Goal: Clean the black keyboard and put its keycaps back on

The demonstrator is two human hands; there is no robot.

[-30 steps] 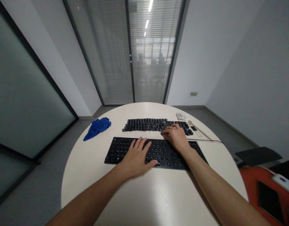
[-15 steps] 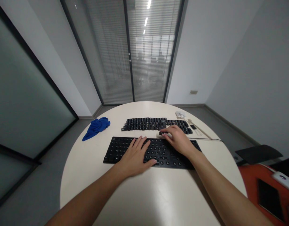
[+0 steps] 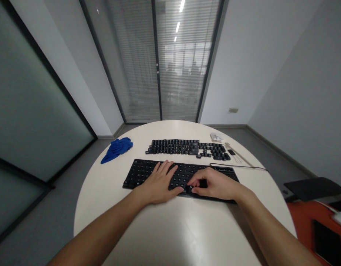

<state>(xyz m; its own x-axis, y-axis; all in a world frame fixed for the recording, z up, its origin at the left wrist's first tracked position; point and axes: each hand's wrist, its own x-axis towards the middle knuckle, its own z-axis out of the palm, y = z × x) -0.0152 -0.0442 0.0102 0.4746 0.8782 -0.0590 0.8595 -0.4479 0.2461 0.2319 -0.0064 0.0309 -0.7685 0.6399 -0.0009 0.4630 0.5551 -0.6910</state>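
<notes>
A black keyboard (image 3: pixel 142 170) with most of its keycaps off lies across the table in front of me. My left hand (image 3: pixel 157 185) rests flat on its left-middle part, fingers spread and thumb along the near edge. At the near row, right of the left thumb, my right hand (image 3: pixel 212 183) is curled with thumb and fingers pinched on a small black keycap (image 3: pixel 189 188). The fingers partly hide that keycap, and whether it is seated cannot be told. Beyond the keyboard, loose black keycaps (image 3: pixel 173 146) lie in rows laid out like a keyboard.
A crumpled blue cloth (image 3: pixel 117 148) is at the table's left. At the right lie a clear plastic bag (image 3: pixel 216 137), a small black piece (image 3: pixel 231 152), a thin tan stick (image 3: pixel 244 159) and the cable (image 3: pixel 248 167). An orange chair (image 3: pixel 300 221) holds a dark flat device (image 3: pixel 327 240).
My right hand has moved from the near side of the loose keycaps toward me, down to the keyboard's near row, keycap in its fingers. The left hand stays put; the view has shifted slightly.
</notes>
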